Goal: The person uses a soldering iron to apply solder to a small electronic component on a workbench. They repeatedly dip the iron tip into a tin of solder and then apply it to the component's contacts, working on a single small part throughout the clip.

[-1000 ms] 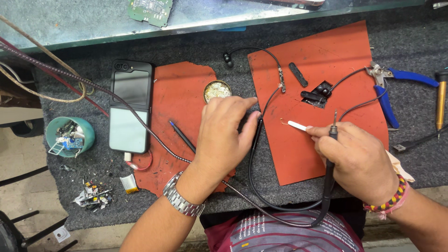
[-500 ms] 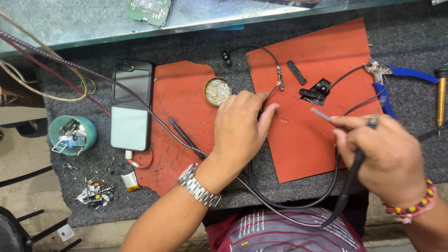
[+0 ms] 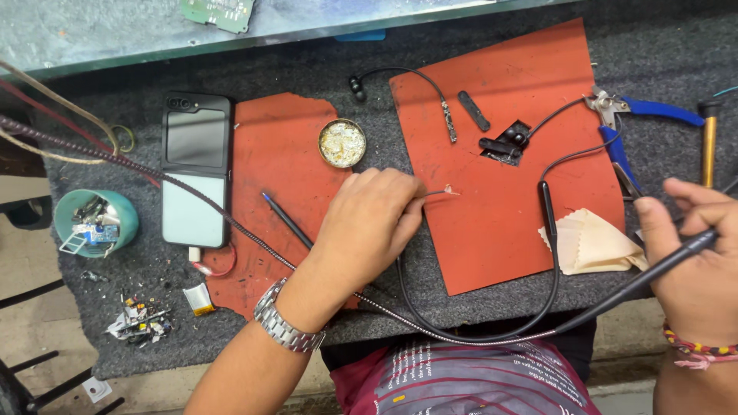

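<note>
A thin wire end [image 3: 442, 193] is pinched by the left hand [image 3: 369, 227] over the large red mat [image 3: 530, 215] (right of the tin [image 3: 342, 143]); the soldering iron [image 3: 669, 265] is clenched by the right hand [image 3: 696, 265], beyond the mat's right edge.

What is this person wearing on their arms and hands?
Both forearms are bare, with no sleeves or gloves. The left hand has a silver metal-link wristwatch on its wrist. The right hand has a beaded bracelet in red, yellow and dark beads.
</note>
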Demonstrator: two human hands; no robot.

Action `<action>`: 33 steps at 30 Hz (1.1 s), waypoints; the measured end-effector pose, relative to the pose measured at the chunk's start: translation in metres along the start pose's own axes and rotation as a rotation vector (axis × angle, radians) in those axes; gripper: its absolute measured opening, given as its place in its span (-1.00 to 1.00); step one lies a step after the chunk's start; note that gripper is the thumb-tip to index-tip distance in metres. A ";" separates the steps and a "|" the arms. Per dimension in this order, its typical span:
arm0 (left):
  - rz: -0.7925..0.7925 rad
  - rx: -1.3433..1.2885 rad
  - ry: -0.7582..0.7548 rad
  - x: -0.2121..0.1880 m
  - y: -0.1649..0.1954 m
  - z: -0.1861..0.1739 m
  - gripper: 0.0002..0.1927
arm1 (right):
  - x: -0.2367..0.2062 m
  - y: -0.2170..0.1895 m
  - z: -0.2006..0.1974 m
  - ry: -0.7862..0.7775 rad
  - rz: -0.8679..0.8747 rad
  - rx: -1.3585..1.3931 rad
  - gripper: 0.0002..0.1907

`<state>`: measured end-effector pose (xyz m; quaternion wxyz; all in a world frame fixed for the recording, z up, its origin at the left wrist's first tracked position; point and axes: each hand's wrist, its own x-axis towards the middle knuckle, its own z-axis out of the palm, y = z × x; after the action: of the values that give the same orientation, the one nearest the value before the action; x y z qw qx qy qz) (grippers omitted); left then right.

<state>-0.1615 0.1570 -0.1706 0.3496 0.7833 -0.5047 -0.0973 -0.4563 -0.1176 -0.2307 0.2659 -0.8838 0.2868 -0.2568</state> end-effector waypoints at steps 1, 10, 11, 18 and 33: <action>0.023 -0.001 0.002 0.000 -0.001 0.000 -0.84 | -0.002 0.004 0.000 0.009 -0.010 -0.004 -0.68; 0.026 0.024 -0.011 0.002 0.001 0.003 -0.87 | 0.008 -0.017 0.016 0.117 -0.213 0.186 -0.62; 0.024 0.031 -0.012 0.002 0.001 0.004 -0.87 | 0.014 -0.023 0.018 0.115 -0.263 0.242 -0.59; -0.007 0.038 -0.007 0.004 -0.002 0.007 -0.89 | 0.053 -0.082 0.029 -0.246 -0.344 0.439 -0.49; -0.015 0.011 -0.026 0.013 -0.013 0.009 -0.89 | 0.103 -0.091 0.070 -0.711 -0.513 0.370 -0.53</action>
<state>-0.1503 0.1446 -0.1827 0.3379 0.7877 -0.5039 -0.1070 -0.3083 -0.0982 -0.1945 0.4284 -0.8970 -0.1001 -0.0426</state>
